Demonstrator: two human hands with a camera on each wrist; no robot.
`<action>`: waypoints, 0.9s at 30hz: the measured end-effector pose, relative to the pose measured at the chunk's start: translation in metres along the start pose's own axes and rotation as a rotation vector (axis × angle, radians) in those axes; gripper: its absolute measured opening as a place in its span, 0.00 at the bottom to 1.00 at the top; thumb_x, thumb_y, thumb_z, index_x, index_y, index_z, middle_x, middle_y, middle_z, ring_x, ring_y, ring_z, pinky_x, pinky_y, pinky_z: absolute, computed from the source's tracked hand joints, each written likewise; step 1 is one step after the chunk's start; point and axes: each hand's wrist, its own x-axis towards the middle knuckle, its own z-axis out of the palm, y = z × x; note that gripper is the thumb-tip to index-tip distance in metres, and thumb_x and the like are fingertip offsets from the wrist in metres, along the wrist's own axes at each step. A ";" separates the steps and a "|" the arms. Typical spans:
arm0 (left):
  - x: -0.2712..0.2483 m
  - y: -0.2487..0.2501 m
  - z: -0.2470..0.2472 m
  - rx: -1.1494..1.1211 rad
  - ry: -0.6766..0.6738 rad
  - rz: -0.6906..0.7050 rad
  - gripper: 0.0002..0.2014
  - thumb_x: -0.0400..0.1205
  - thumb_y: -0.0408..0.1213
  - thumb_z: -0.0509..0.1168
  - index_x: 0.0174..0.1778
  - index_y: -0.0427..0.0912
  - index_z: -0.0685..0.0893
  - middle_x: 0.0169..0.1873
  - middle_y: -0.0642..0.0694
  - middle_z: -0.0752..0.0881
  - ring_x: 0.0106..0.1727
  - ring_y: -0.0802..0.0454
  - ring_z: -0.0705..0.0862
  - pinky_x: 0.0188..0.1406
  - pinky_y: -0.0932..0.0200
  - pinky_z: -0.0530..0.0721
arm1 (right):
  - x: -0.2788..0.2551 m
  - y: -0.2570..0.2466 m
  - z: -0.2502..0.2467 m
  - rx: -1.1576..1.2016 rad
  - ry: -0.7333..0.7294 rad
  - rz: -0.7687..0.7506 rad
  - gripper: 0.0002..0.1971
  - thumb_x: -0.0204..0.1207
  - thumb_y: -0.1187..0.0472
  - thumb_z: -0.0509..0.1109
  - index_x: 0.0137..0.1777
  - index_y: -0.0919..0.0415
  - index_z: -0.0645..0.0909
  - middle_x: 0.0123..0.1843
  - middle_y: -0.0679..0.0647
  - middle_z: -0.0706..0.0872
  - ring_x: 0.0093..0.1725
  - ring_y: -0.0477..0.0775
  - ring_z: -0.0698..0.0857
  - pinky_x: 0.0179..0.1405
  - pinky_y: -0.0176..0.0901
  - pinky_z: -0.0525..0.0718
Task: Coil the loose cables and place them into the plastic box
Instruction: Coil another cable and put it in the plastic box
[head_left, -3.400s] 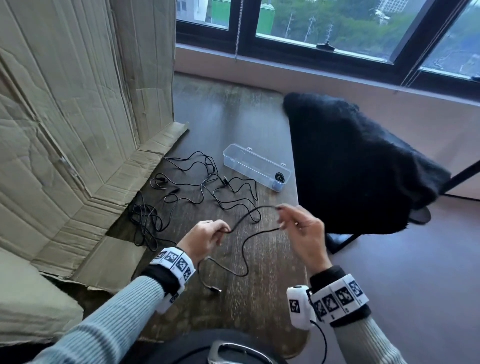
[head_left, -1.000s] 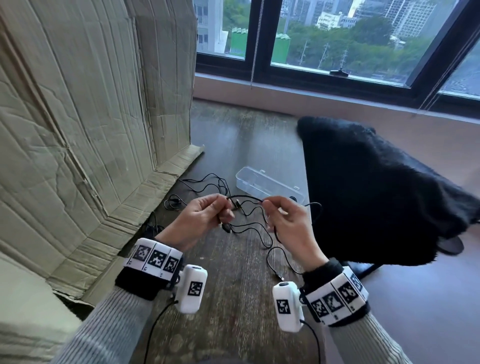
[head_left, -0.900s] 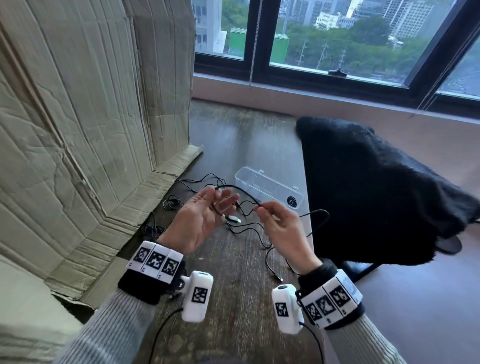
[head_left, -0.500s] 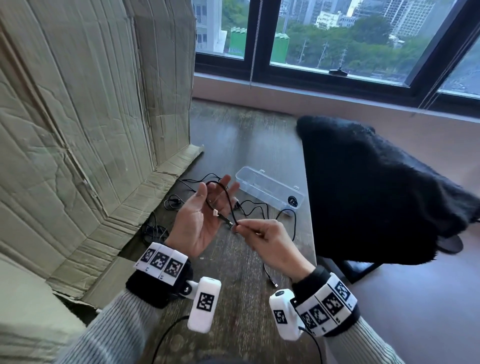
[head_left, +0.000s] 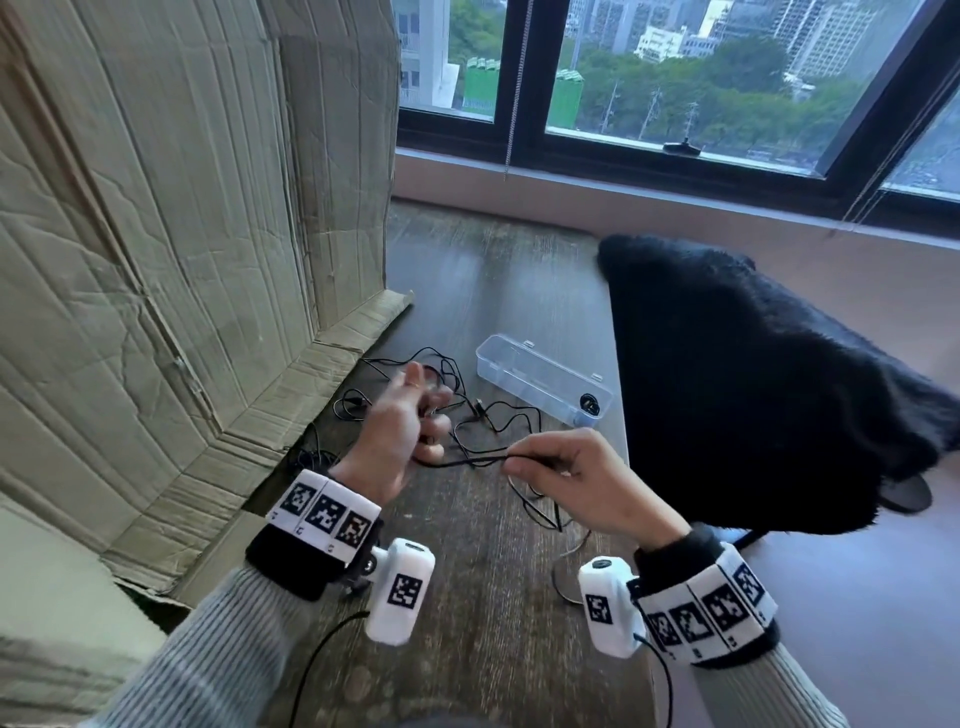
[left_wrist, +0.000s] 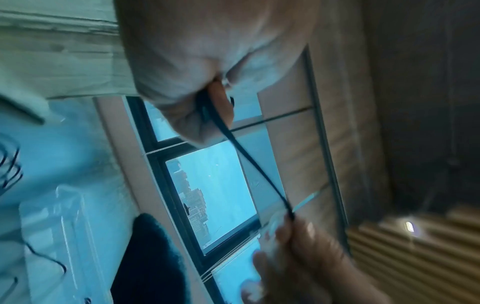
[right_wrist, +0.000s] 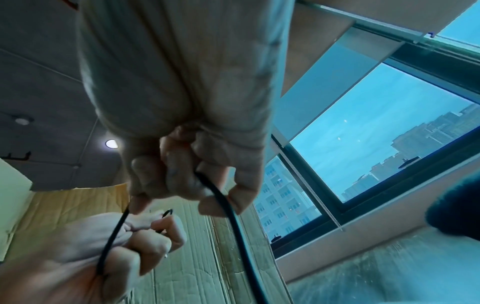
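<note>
A thin black cable (head_left: 467, 461) runs taut between my two hands above the wooden table (head_left: 483, 545). My left hand (head_left: 400, 426) has it wrapped round its curled fingers; in the right wrist view those fingers (right_wrist: 130, 240) close on the cable (right_wrist: 109, 244). My right hand (head_left: 566, 467) pinches the cable between thumb and fingertips (right_wrist: 215, 191), and the free end hangs below it. More loose black cables (head_left: 441, 374) lie tangled on the table behind my left hand. The clear plastic box (head_left: 524, 371) stands open beyond, with a small black coil (head_left: 589, 402) at its right end.
A large creased cardboard sheet (head_left: 182, 260) stands along the left and folds onto the table. A chair draped in black fuzzy fabric (head_left: 753, 389) sits close against the table's right edge. A window sill (head_left: 675, 192) runs along the back.
My left hand has turned over from palm-up, taking the cable round its fingers. My right hand has moved right and pulled the cable taut.
</note>
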 end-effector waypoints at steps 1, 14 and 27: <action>-0.001 -0.003 0.002 0.173 -0.052 -0.013 0.13 0.89 0.49 0.48 0.49 0.45 0.72 0.33 0.53 0.75 0.19 0.64 0.66 0.12 0.70 0.63 | 0.002 -0.002 -0.001 0.003 0.031 -0.014 0.04 0.76 0.60 0.75 0.46 0.59 0.90 0.38 0.55 0.90 0.34 0.50 0.83 0.39 0.49 0.84; -0.014 -0.008 0.010 0.659 -0.506 -0.164 0.15 0.87 0.46 0.55 0.48 0.40 0.81 0.29 0.55 0.72 0.22 0.65 0.67 0.16 0.70 0.64 | 0.016 0.016 0.005 0.222 0.358 0.069 0.09 0.72 0.63 0.78 0.42 0.51 0.81 0.31 0.49 0.84 0.34 0.49 0.81 0.41 0.51 0.80; 0.007 -0.031 0.014 -0.178 0.012 -0.002 0.15 0.91 0.41 0.43 0.53 0.36 0.70 0.60 0.31 0.84 0.60 0.37 0.86 0.52 0.47 0.88 | 0.002 0.031 0.039 -0.083 0.346 -0.010 0.12 0.75 0.66 0.75 0.56 0.55 0.90 0.40 0.47 0.89 0.31 0.40 0.80 0.33 0.29 0.77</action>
